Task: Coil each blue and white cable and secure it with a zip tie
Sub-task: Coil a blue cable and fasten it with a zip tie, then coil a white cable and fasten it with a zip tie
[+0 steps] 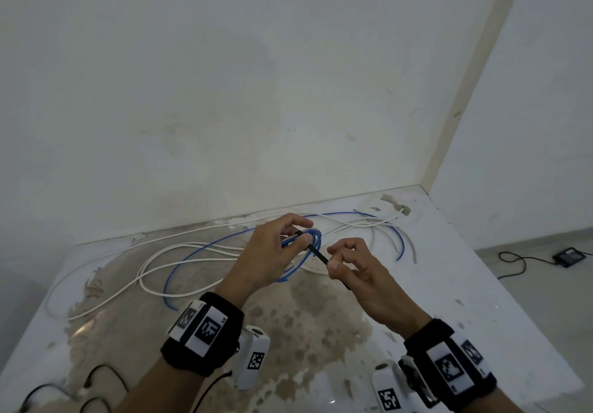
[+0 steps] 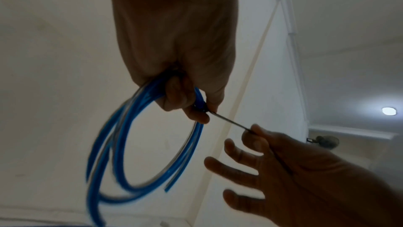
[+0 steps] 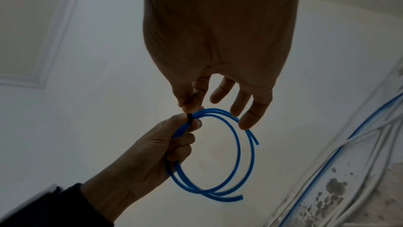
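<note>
Spreading across most of the head view, the stained white table (image 1: 321,332) carries loose white cables (image 1: 179,249) and another blue cable (image 1: 399,239) strewn along its far side by the wall. Above them, held clear of the tabletop, is the coiled blue cable (image 3: 236,146), a few loops with 2 free ends showing in the right wrist view. The left hand (image 1: 269,252) has its fingers curled round one side of the coil, thumb and forefinger pinching where the black zip tie (image 1: 317,253) wraps the loops. The right hand (image 1: 362,271) pinches the tie's tail between thumb and forefinger, its other 3 fingers spread loose. The tail runs straight between the 2 hands. On the floor to the right lies a small black device (image 1: 569,256).
</note>
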A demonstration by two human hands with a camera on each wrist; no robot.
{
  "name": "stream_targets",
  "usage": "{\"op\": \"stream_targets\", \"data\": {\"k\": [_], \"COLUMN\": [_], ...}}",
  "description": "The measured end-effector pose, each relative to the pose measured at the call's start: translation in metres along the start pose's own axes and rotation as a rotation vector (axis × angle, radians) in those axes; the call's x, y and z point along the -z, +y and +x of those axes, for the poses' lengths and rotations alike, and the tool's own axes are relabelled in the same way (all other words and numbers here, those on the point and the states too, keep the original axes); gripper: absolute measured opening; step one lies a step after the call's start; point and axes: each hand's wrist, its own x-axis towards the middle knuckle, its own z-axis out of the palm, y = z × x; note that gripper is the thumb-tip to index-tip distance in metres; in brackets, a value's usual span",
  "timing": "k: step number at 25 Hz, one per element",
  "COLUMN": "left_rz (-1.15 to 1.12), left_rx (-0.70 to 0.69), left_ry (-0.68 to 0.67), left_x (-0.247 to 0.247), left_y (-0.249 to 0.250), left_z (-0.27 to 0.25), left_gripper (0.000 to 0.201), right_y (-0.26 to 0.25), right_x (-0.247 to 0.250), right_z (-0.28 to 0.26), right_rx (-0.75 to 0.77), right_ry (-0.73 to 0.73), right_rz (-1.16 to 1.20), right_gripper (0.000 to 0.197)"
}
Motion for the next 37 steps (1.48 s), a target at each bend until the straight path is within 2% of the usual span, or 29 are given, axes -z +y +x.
{"op": "stream_targets", "data": {"k": [7,10,11,13,14,16,19,21,26,30,32,35,37], "left_rz": [-0.068,-0.102,-0.133,-0.170,-0.192,-0.281,-0.393,-0.421,-0.242,-0.285,-0.284,-0.183,-0.083], "left_rx": [0.000,0.038,0.067,0.133,0.166,0.238,0.373,0.466,0.594,0.695,0.703,0.681,0.653], "left_ry": [-0.030,-0.122,-0.176,-0.294,-0.350,-0.427,-0.479,-0.520,-0.628,-0.607,-0.583,-0.589,-0.589], "left_x": [-0.011,-0.016,-0.019,-0.027,-0.033,-0.050,-0.079,-0.096,-0.134,-0.163,-0.174,-0.183,-0.186], "left_y": [-0.003,-0.007,-0.008,-0.012,-0.015,-0.021,-0.035,-0.048,-0.074,-0.077,-0.074,-0.077,-0.083], "left_z": [-0.017,-0.031,-0.036,-0.049,-0.057,-0.072,-0.094,-0.106,-0.122,-0.125,-0.123,-0.120,-0.117], "left_gripper": [0.006,0.005,0.005,0.005,0.007,0.012,0.017,0.024,0.033,0.033,0.029,0.035,0.037], "right_y": [0.006,0.021,0.027,0.039,0.045,0.059,0.080,0.100,0.152,0.191,0.206,0.223,0.231], "right_x": [-0.009,-0.020,-0.022,-0.024,-0.023,-0.023,-0.023,-0.018,0.010,0.023,0.028,0.036,0.041], "right_z": [-0.019,-0.033,-0.037,-0.048,-0.054,-0.064,-0.078,-0.085,-0.092,-0.084,-0.082,-0.084,-0.086], "right_rx": [-0.044,-0.126,-0.128,-0.118,-0.126,-0.184,-0.286,-0.378,-0.573,-0.642,-0.639,-0.564,-0.515], "right_ry": [0.018,0.028,0.086,0.258,0.271,0.141,-0.028,-0.020,0.090,0.128,0.131,0.055,0.031], "right_rz": [-0.019,-0.058,-0.104,-0.174,-0.189,-0.166,-0.147,-0.147,-0.081,-0.094,-0.179,-0.514,-0.629], "right_gripper": [0.026,0.035,0.031,0.009,0.012,0.026,0.021,0.021,0.022,0.020,0.019,0.020,0.023]}}
